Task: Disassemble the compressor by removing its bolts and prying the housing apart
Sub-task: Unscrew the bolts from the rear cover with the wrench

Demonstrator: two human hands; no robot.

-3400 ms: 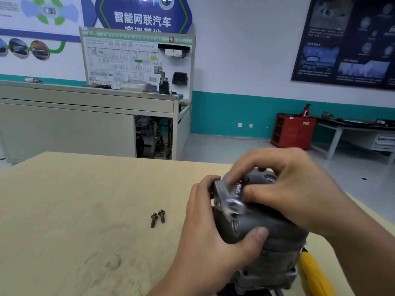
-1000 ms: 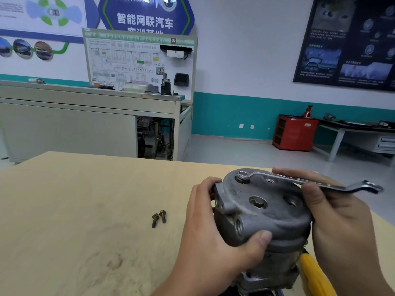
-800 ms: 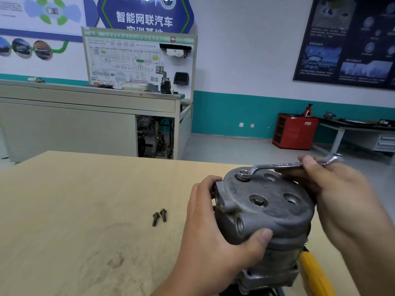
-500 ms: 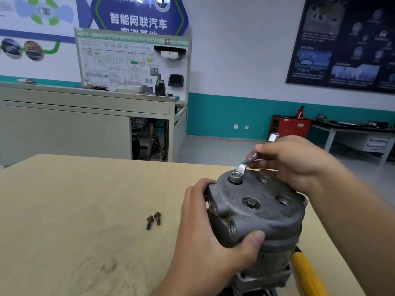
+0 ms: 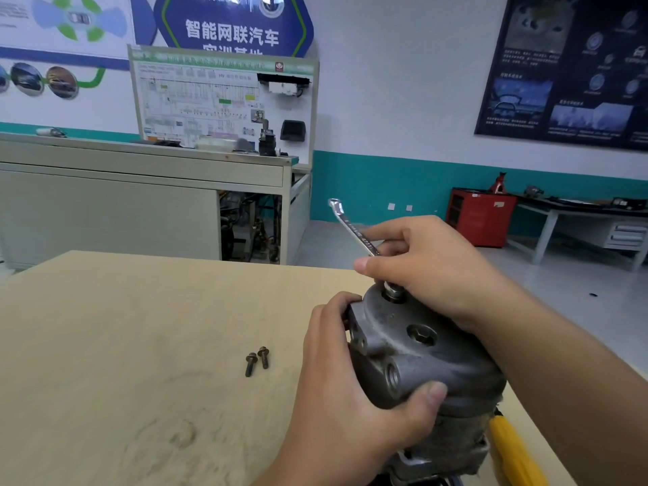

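Note:
A grey metal compressor (image 5: 420, 359) stands upright on the wooden table (image 5: 122, 345), its round end cover facing up. My left hand (image 5: 347, 391) grips the housing from the left, thumb on the front. My right hand (image 5: 431, 271) holds a silver ring wrench (image 5: 354, 233) whose lower end sits on a bolt (image 5: 394, 292) at the cover's far edge; the handle points up and away to the left. Two removed bolts (image 5: 257, 359) lie side by side on the table, left of the compressor.
A yellow tool handle (image 5: 508, 447) lies on the table just right of the compressor's base. Beyond the table stand a grey cabinet bench (image 5: 140, 191) with a display board, a red tool cabinet (image 5: 480, 215) and a workbench at the right.
My right hand has swung the wrench handle counter-clockwise, from pointing right to pointing away and left, with its ring end staying on the far bolt. My left hand keeps its grip.

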